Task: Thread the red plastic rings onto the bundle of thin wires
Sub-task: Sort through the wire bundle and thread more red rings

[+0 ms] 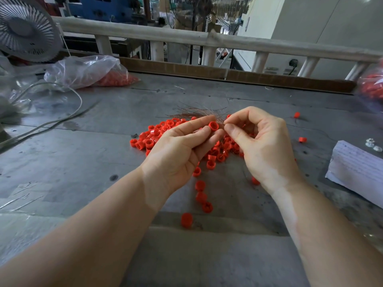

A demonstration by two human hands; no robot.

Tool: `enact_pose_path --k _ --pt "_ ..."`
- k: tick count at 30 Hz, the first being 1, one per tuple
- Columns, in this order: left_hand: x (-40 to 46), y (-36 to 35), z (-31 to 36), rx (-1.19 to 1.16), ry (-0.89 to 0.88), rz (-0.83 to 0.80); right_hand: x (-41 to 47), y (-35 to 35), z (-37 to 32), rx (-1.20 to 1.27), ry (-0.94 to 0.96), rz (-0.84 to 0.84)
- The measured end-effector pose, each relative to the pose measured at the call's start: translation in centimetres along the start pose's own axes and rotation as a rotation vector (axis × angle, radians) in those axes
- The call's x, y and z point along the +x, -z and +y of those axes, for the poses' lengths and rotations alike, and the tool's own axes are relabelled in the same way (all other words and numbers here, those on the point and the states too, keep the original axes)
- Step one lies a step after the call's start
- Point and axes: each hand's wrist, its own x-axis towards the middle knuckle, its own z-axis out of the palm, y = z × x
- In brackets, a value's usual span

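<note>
Clear plastic bag [83, 71] of red rings [116, 78], left tabletop

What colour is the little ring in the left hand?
Bright red, seen best in the head view.

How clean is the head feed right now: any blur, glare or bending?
Head view: left hand and its red ring sharp; railing bowed by the wide lens; plastic bag shows mild glare; right-edge bag smeared; light soft, shadows faint.
</note>
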Motion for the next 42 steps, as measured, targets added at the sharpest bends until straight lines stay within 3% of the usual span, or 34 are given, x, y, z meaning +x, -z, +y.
enact_pose_path --k 21,42 --pt "0.19 0.32 0.09 -0.016 0.033 -0.088 0.02 0.2 -0.23 -0.055 -0.003 0.059" --pt "0.26 0.35 0.0 -0.015 0.081 -0.043 -0.03 0.19 -0.21 -0.075 0.011 0.039"
